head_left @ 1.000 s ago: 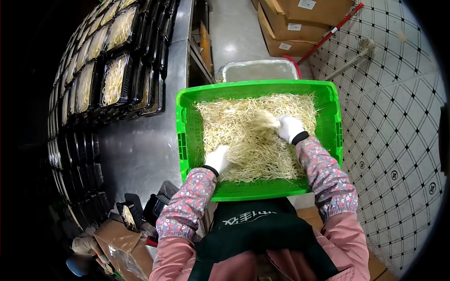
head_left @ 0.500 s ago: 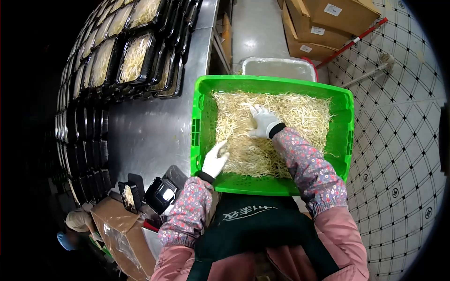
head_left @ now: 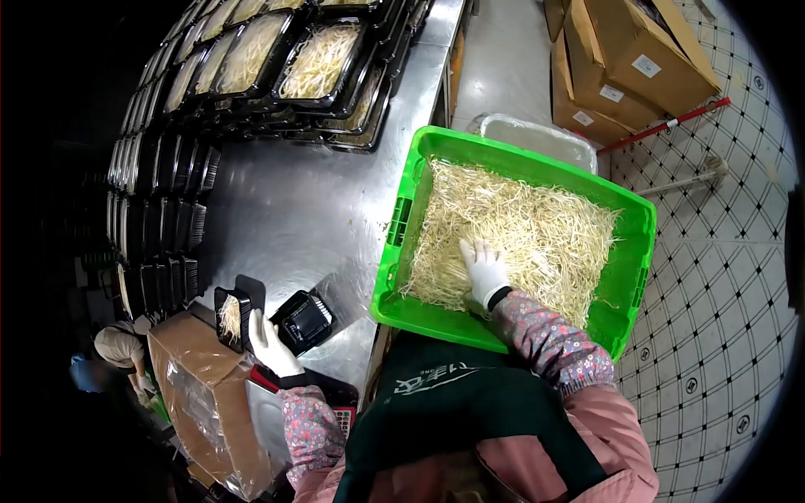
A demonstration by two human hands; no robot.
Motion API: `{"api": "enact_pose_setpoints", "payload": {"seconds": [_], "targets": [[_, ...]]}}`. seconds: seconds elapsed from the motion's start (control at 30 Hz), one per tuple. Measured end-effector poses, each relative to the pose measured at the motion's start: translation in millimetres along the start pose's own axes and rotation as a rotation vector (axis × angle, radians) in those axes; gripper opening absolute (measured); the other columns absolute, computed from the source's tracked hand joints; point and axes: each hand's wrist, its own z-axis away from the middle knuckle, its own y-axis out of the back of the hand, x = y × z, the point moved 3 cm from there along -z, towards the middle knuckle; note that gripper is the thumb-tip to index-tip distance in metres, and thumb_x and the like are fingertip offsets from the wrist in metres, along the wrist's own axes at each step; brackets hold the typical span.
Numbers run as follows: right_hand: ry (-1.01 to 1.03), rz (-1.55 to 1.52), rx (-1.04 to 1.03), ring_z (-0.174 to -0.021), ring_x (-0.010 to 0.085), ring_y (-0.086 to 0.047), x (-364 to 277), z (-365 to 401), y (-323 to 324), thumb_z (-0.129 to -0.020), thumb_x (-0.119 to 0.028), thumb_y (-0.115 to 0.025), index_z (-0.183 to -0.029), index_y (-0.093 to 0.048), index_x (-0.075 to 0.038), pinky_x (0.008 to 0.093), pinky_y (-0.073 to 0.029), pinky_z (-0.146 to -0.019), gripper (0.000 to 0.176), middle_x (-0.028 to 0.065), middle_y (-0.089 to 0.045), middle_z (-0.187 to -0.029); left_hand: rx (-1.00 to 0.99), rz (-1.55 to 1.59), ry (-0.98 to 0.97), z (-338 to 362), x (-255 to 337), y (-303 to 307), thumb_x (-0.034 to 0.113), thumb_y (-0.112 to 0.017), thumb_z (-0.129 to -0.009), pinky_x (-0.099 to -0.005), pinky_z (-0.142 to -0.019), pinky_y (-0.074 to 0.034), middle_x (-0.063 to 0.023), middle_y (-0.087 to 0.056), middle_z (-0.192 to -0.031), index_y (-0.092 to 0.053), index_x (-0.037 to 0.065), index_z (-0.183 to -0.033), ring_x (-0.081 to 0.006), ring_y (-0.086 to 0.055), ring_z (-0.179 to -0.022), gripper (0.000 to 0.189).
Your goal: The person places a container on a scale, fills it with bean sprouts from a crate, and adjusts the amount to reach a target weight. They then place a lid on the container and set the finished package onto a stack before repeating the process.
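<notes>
My right hand (head_left: 485, 272), in a white glove, lies on the bean sprouts (head_left: 545, 243) with its fingers stretched out. The sprouts fill much of the floor of a green plastic crate (head_left: 528, 159). My left hand (head_left: 274, 348), also gloved in white, is at the table's near edge with fingers extended. Its fingertips are right beside a small black tray (head_left: 246, 321) that has some sprouts in it. On the hand's other side sits an empty black tray (head_left: 305, 324).
Stacked black trays of sprouts (head_left: 323, 63) cover the far left of the steel table (head_left: 285, 201). An open cardboard box (head_left: 189, 348) stands lower left, near another person (head_left: 122, 348). Cartons (head_left: 637, 67), a red pole (head_left: 667, 126) and a pale tub (head_left: 537, 138) are beyond the crate.
My left hand has left the crate's near-left side and moved down-left to the small trays. My right hand has shifted nearer to me over the sprouts. The view has turned.
</notes>
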Motion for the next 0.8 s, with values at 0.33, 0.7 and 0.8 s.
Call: {"api": "enact_pose_setpoints", "payload": {"seconds": [0.33, 0.7, 0.8], "targets": [[-0.096, -0.082, -0.098, -0.143, 0.0469, -0.015, 42, -27, 28, -0.046, -0.052, -0.090, -0.152, -0.007, -0.003, 0.0595, -0.024, -0.112, 0.144, 0.0314, -0.013, -0.154, 0.131, -0.141, 0.078, -17, -102, 71, 0.016, -0.065, -0.092, -0.0362, -0.112, -0.030, -0.0172, -0.042, -0.145, -0.038, -0.004, -0.142, -0.0248, -0.041, -0.132, 0.060], [0.020, -0.135, -0.077, -0.101, 0.0350, -0.065, 24, 11, 22, -0.066, -0.033, -0.074, -0.134, -0.047, -0.005, 0.0440, -0.053, -0.085, 0.079, 0.0216, -0.065, -0.109, 0.272, 0.261, 0.502, 18, -124, 52, 0.017, -0.070, -0.087, -0.0304, -0.061, -0.052, -0.0096, -0.068, -0.090, -0.066, -0.002, -0.108, -0.0177, -0.063, -0.073, 0.028], [0.014, -0.115, -0.105, -0.104, 0.0337, -0.064, 22, 17, 29, -0.061, -0.036, -0.080, -0.136, -0.044, -0.007, 0.0493, -0.051, -0.088, 0.089, 0.0201, -0.064, -0.113, 0.351, 0.360, 0.433, 0, -197, 45, 0.012, -0.066, -0.086, -0.0342, -0.066, -0.053, -0.0111, -0.068, -0.095, -0.065, -0.004, -0.108, -0.0212, -0.064, -0.076, 0.028]]}}
